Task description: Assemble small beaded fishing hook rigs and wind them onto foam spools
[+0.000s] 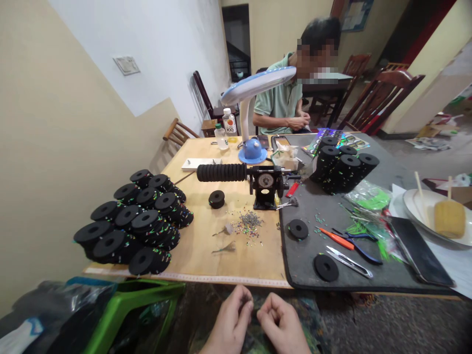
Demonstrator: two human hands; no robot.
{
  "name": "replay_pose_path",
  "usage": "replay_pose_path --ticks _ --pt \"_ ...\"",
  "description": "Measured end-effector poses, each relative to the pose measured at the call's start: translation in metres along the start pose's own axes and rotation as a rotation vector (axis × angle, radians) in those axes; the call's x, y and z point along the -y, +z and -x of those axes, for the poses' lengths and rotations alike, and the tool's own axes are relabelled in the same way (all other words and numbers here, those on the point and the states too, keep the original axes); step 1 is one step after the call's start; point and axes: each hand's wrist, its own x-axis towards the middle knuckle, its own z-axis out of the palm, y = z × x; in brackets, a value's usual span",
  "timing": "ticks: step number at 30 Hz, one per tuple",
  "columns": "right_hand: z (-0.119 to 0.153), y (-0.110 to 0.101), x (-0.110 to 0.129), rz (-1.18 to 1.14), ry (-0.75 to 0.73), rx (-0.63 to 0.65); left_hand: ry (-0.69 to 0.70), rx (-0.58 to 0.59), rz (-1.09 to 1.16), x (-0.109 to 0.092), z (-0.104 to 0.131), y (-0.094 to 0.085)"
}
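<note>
My left hand (236, 314) and my right hand (278, 319) are close together below the table's front edge, over my lap. Both have curled fingers, thumbs against the fingertips; anything between them is too small or hidden to make out. Nearest on the table is a pile of tiny metal pieces (251, 219) mixed with coloured beads, beside two small brush-like bundles (225, 247). Behind the pile stands a black hand-cranked winding machine (264, 184) with a row of foam rings (221, 172) on its shaft. A single black foam spool (216, 199) lies left of it.
Stacked black foam spools (145, 221) fill the table's left; more stacks (346, 164) stand back right. The grey mat (302, 268) bears snips (349, 262), an orange-handled tool (336, 238), pliers (363, 248) and a phone (421, 250). A blue lamp (252, 151) and another person (280, 105) are beyond.
</note>
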Motion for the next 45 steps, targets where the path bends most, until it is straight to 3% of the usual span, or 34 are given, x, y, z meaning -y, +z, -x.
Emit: replay_pose_path --ticks 20,27,45 --pt "0.001 -0.001 0.003 -0.002 -0.001 0.003 0.089 0.001 -0.145 -0.007 0.001 -0.004" --pt "-0.002 -0.001 0.001 -0.047 -0.012 -0.037 0.188 0.004 -0.222 -0.011 0.002 -0.007" --pt "-0.005 0.0 -0.01 -0.158 -0.063 -0.039 0.177 0.074 -0.249 -0.016 0.0 -0.007"
